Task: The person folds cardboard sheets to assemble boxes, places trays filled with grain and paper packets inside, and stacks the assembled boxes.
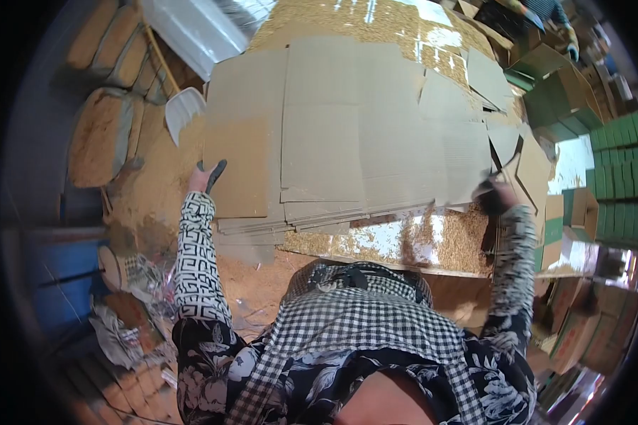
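Observation:
A broad layer of overlapping flat cardboard sheets (322, 127) covers the bench in front of me. At its left edge is my left hand (208, 177), in a dark-fingered glove. The thumb lies over a browner cardboard sheet (241, 166), and the other fingers go down past the edge, partly hidden. Across the bench, my right hand (495, 195), also in a dark glove, is at the right end of the sheets beside some angled cardboard flaps (532, 170). Motion blurs it, so its fingers are unclear. Patterned sleeves cover both forearms.
Loose wood shavings (319, 244) lie along the bench's near edge and far side. A white shovel (184, 113) leans at the left near wrapped bales (99, 138). Green boxes (620, 184) are stacked at right. Another person's gloved hand (573, 49) shows far right.

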A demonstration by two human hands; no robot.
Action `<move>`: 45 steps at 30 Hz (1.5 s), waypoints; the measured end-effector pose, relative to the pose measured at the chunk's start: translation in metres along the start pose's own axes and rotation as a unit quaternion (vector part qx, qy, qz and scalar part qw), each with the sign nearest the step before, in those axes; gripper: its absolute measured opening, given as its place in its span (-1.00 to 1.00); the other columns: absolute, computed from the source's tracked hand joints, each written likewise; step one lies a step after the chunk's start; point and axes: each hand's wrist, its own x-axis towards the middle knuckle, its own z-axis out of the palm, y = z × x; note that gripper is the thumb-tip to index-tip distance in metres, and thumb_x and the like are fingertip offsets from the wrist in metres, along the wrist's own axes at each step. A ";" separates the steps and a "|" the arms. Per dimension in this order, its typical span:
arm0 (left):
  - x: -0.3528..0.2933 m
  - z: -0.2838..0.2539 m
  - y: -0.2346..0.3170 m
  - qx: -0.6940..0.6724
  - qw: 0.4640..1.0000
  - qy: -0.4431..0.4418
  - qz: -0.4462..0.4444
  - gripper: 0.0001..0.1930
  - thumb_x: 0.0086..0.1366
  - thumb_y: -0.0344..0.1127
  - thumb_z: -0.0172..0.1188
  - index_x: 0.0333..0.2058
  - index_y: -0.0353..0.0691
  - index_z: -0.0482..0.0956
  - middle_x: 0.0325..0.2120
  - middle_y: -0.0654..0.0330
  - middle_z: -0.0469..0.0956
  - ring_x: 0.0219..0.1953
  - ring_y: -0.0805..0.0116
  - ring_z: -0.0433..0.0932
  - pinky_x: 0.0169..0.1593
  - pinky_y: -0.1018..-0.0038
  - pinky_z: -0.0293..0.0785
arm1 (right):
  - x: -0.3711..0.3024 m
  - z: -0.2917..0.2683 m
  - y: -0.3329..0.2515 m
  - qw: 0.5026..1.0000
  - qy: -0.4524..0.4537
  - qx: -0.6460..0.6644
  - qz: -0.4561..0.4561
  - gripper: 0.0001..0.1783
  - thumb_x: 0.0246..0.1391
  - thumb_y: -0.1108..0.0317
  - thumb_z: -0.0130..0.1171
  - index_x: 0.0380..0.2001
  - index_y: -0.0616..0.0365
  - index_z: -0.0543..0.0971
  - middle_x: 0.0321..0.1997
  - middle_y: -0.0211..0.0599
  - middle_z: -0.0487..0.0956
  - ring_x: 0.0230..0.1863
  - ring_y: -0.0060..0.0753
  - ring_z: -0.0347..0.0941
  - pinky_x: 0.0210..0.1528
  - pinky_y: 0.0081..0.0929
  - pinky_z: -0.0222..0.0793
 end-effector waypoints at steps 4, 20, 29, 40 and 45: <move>-0.031 0.001 0.043 -0.047 0.995 -0.088 0.003 -0.49 0.01 -0.20 0.27 -0.08 -0.31 0.37 -0.24 0.16 0.51 -0.21 0.38 0.46 -0.13 0.48 0.37 | 0.062 0.048 0.085 0.998 -0.030 0.043 -0.017 -0.35 -0.16 -0.17 0.16 -0.37 0.32 0.45 -0.61 -0.23 0.48 -0.65 -0.37 0.42 -0.61 -0.49 0.38; -0.041 0.011 0.070 -0.193 0.976 -0.099 -0.027 -0.51 0.02 -0.36 0.25 -0.05 -0.30 0.35 -0.18 0.19 0.47 -0.22 0.41 0.47 -0.13 0.54 0.42 | 0.075 0.045 -0.016 0.926 0.120 -0.173 -0.315 -0.37 -0.16 0.01 0.18 -0.11 0.28 0.39 -0.37 -0.03 0.54 -0.37 -0.20 0.49 -0.25 -0.39 0.39; -0.045 0.010 0.040 -0.330 0.930 -0.156 -0.039 -0.49 0.02 -0.54 0.18 0.00 -0.26 0.30 -0.17 0.22 0.45 -0.18 0.43 0.45 -0.07 0.57 0.38 | -0.048 0.128 -0.086 0.869 -0.221 -0.157 -0.413 -0.10 -0.17 0.38 0.24 0.16 0.37 -0.04 0.02 0.13 0.32 0.02 -0.19 0.33 0.07 -0.41 0.26; -0.092 0.011 0.064 -0.352 0.920 -0.145 -0.095 -0.47 0.00 -0.45 0.17 0.01 -0.26 0.29 -0.16 0.15 0.45 -0.15 0.35 0.44 -0.09 0.50 0.39 | -0.062 0.279 -0.064 0.553 0.087 -0.677 -0.478 -0.07 -0.29 -0.23 0.17 0.09 0.11 0.18 -0.01 -0.08 0.25 0.01 -0.13 0.21 -0.10 -0.23 0.26; -0.097 0.020 0.039 -0.408 0.900 -0.138 -0.068 -0.61 0.10 -0.32 0.09 -0.07 -0.30 0.36 -0.23 0.14 0.49 -0.27 0.36 0.50 -0.17 0.52 0.43 | -0.007 0.228 -0.092 0.691 0.129 -0.493 -0.513 -0.15 -0.31 -0.12 0.23 0.01 0.15 0.23 -0.12 -0.09 0.34 -0.06 -0.12 0.30 -0.10 -0.26 0.28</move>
